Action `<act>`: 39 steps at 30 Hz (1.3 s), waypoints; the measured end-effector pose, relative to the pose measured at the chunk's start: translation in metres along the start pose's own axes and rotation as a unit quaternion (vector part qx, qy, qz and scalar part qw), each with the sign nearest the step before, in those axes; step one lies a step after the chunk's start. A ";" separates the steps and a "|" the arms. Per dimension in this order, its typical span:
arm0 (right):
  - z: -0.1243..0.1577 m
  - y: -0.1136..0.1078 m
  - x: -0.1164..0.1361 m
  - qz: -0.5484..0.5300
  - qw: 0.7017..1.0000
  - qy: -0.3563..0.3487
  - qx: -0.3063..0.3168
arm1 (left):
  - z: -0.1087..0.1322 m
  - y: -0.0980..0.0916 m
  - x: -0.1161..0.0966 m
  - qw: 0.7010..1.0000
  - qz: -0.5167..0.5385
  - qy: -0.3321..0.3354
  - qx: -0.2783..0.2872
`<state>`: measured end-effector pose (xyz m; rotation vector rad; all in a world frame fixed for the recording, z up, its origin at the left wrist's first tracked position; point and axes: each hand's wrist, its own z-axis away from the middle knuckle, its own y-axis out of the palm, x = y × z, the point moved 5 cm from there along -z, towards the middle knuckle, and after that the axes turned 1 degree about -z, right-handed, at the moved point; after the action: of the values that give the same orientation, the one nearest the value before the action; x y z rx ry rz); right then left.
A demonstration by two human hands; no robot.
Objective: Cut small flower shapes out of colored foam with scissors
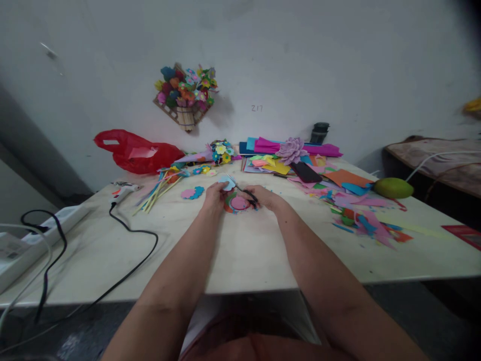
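My left hand (215, 196) is closed on a small light-blue piece of paper or foam sheet (227, 182). In my right hand (259, 196) is a pair of scissors with black handles (251, 196), its blades reaching left to the blue piece. Beneath both hands lie a pink round piece (239, 202) and tiny cut scraps on the table. Left of my left hand rest scalloped flower cut-outs, a pink one (188, 193) and a blue one (197, 192).
A glue gun (126, 191) with a black cord and a power strip (48, 235) occupy the left side. Paper flowers (221, 151) and a red plastic bag (139, 153) lie behind. To the right are a phone (306, 172), coloured scraps (370, 225) and a green fruit (394, 188).
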<state>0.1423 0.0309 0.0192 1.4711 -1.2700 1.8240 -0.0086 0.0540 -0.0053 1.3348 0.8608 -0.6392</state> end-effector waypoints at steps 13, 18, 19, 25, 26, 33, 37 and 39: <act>-0.001 0.001 -0.001 0.024 1.000 -0.009 0.015 | 0.003 0.001 -0.001 1.000 0.012 -0.011 -0.012; -0.002 0.001 -0.003 0.025 0.999 -0.020 0.032 | 0.003 0.001 -0.003 1.000 0.012 -0.019 -0.016; -0.003 0.001 -0.004 0.026 0.999 -0.022 0.033 | 0.003 0.001 -0.003 1.000 0.010 -0.020 -0.015; -0.005 0.000 -0.008 0.033 0.999 -0.023 0.032 | 0.000 -0.001 -0.003 1.000 0.001 -0.025 -0.006; -0.005 0.000 -0.009 0.034 0.999 -0.024 0.033 | 0.000 -0.001 -0.003 1.000 0.002 -0.027 -0.007; -0.004 0.002 -0.006 0.010 0.999 -0.022 0.040 | -0.002 -0.004 -0.003 0.999 -0.016 -0.030 -0.006; -0.002 0.003 -0.005 0.006 0.999 -0.004 0.042 | -0.003 -0.006 -0.004 0.999 -0.038 -0.025 0.005; -0.002 0.003 -0.004 0.003 0.999 -0.003 0.044 | -0.003 -0.006 -0.005 0.999 -0.045 -0.025 0.006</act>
<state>0.1404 0.0317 0.0143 1.5203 -1.2125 1.9036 -0.0168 0.0556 -0.0050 1.2914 0.8807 -0.7452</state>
